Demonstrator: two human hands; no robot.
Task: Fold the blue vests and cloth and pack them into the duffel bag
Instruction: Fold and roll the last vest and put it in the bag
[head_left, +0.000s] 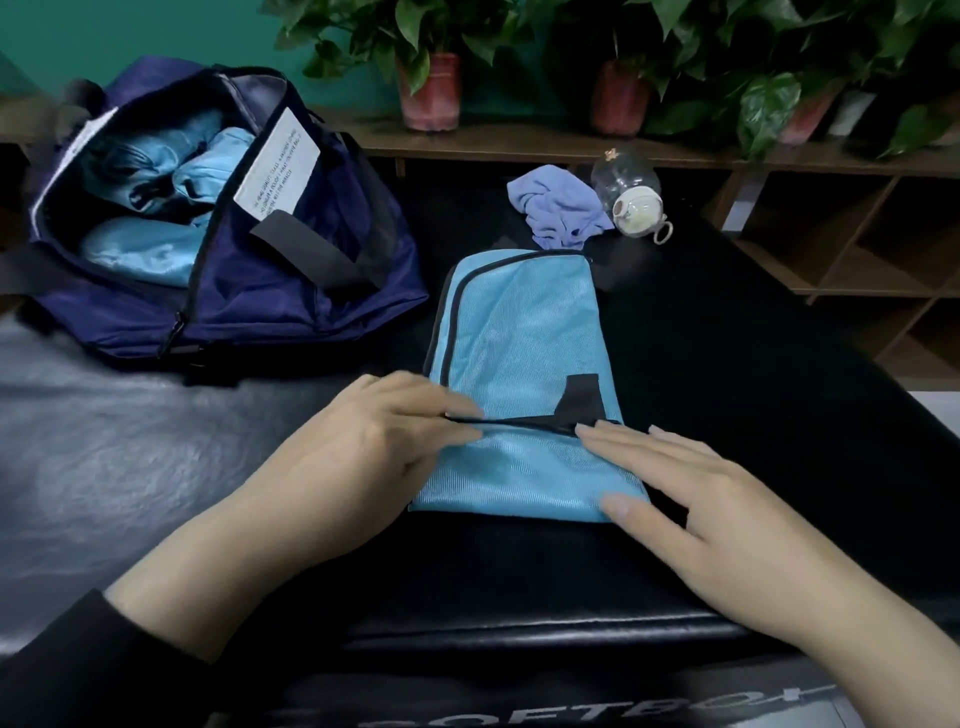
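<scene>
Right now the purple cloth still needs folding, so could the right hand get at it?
Probably yes: the right hand lies flat on the blue mesh vest, and only that flat vest lies between it and the crumpled purple cloth.

- Indoor room, likely an office or studio; which one cannot be told.
- Teal wall (130, 36).
- Wooden shelving (831, 249).
- Potted plants (431, 78).
- Black padded worktop (156, 467).

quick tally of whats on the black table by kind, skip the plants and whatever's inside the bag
blue vest: 1
purple cloth: 1
navy duffel bag: 1
glass jar: 1
total: 4
</scene>
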